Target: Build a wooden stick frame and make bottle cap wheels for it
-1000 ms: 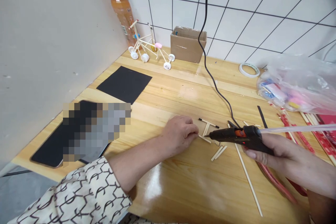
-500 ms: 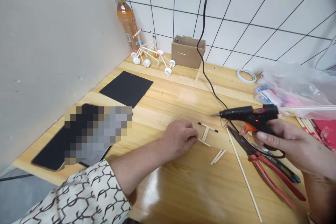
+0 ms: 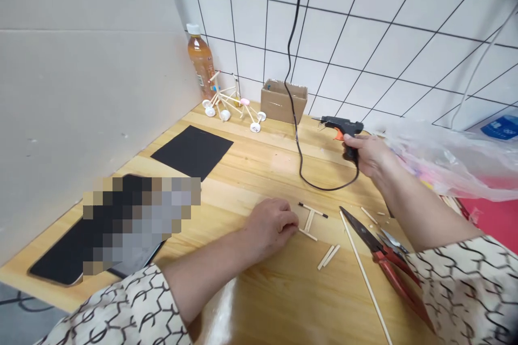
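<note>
My left hand (image 3: pixel 271 229) rests on the wooden table, thumb and fingers pinched on the near end of a small frame of wooden sticks (image 3: pixel 309 221). The frame is I-shaped, and its far crosspiece has black tips. Raised over the back of the table, my right hand (image 3: pixel 370 153) is wrapped round the grip of a black hot glue gun (image 3: pixel 342 125) with an orange trigger. The nozzle points left. Two short sticks (image 3: pixel 328 257) lie just in front of the frame. To their right are a long thin stick (image 3: pixel 366 275) and red-handled pliers (image 3: pixel 382 256), partly under my right sleeve.
A cardboard box (image 3: pixel 283 105), a stick model with white wheels (image 3: pixel 230 99) and a drink bottle (image 3: pixel 200 62) stand along the wall. On the left lie a black sheet (image 3: pixel 192 152) and a phone (image 3: pixel 56 256). The glue gun's cord (image 3: pixel 299 156) loops across the table. Plastic bags (image 3: pixel 445 156) fill the right.
My right hand has carried the glue gun away from me, from above the pliers to the back of the table near the wall. My left hand keeps its place at the stick frame.
</note>
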Demonstrator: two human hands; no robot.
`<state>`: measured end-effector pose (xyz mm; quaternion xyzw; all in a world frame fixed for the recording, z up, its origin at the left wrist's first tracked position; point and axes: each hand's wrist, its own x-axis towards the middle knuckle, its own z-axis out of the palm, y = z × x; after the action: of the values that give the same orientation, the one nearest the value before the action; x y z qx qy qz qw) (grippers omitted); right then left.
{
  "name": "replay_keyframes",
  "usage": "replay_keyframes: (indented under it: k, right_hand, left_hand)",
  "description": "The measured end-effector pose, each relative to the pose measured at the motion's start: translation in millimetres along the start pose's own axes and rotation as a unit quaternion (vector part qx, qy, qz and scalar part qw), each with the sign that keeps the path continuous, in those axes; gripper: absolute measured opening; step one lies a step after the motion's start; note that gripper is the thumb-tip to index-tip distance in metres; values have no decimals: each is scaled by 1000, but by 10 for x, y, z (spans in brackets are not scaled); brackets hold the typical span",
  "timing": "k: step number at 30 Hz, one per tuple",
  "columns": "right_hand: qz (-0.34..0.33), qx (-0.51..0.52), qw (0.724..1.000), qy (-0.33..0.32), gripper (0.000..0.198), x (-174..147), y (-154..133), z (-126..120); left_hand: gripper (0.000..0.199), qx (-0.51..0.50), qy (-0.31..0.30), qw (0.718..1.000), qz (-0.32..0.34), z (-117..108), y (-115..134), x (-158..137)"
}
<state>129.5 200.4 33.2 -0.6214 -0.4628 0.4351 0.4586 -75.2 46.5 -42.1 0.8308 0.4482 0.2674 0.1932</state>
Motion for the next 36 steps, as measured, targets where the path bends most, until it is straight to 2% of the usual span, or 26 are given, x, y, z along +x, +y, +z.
replay_keyframes:
  k: [3,6,13,18,23,28,29,31,33,36]
  right_hand:
    - [51,-41,998,23,33,170,148,232]
    - [70,-81,994,37,32,251,261,345]
    - [77,-187,978,46,31,283,375,325]
    - [48,-252,965,53,31,206,397,277]
    - [-48,-303,950,58,29,-194,350,140]
    - [-119,-333,927,-127,4,-929,357,-81]
    - [-134,-343,915,-162,4,-1052,385,-122]
    - [-211,-403,868,-200,10,-1234,459,-182]
    - [-248,-449,835,-201,15,-1327,531,-206]
    - [-262,-486,814,-183,14,-1355,599,-187]
  left_hand:
    - [11,3,0,1000,2,-2,2,4]
    - [12,5,2,1000,2,-6,4,7]
    - [12,-1,-6,1000,-2,-8,3,5]
    - [11,-4,-7,1000,-4,-6,1,5]
    - [10,-5,-4,1000,2,-18,8,4]
    - [11,-7,1,1000,2,-16,4,5]
    - [11,-7,1,1000,2,-12,1,5]
    - [10,-5,3,1000,4,-6,-4,5]
    - [10,-3,4,1000,7,-4,-6,5]
    - [11,-6,-1,1000,8,-12,-2,4]
